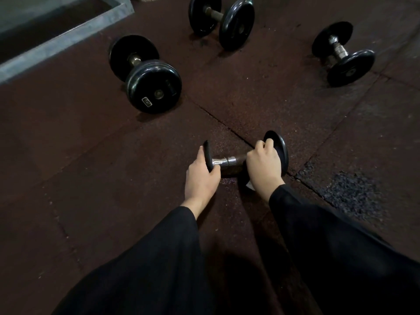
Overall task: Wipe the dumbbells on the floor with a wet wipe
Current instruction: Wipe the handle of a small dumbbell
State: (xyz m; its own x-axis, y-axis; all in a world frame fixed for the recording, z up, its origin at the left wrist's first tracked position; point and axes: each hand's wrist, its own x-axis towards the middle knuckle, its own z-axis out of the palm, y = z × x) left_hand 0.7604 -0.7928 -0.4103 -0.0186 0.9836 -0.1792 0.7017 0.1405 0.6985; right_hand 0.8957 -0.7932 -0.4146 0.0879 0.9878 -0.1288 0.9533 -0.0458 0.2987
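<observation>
Dark rubber-tile floor (79,178); four dumbbells on it: near (229,161), left (145,73), far (221,20), right (343,54).

Four black dumbbells (229,161) on the floor — one between two hands, three beyond — two black sleeves (159,258)

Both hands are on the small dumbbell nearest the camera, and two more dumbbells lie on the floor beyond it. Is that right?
Not quite: the head view shows three more dumbbells beyond it, not two, one at the left, one at the top middle and one at the right. The rest holds: the left hand and right hand are both on the small dumbbell nearest the camera.
</observation>
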